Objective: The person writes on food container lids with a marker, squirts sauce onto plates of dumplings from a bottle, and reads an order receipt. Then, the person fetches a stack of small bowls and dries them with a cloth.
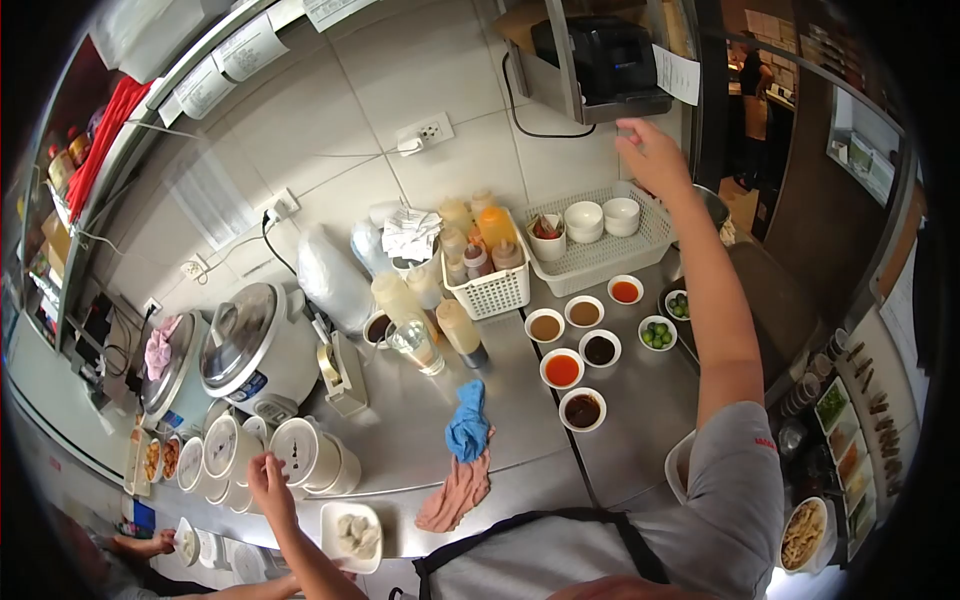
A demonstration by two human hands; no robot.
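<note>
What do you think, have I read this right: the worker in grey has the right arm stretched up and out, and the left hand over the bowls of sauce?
Not quite: the left hand isn't over the bowls of sauce; in the head view it is by the white lidded tubs. The right arm is stretched up and out.

1. Writing on the paper sheet (677,75) beside the black machine (608,62): too small to read.
2. Metal pot (712,207): partly hidden by the right forearm (715,290).
3. Pale container (681,469): mostly behind the grey sleeve (738,460).
4. Co-worker's hand (155,544): in view, but the body is cut off.
5. Person in the doorway (755,110): too small to tell their action.
6. Left hand (268,483): whether its fingers touch the lidded tub (305,452), unclear.
</note>
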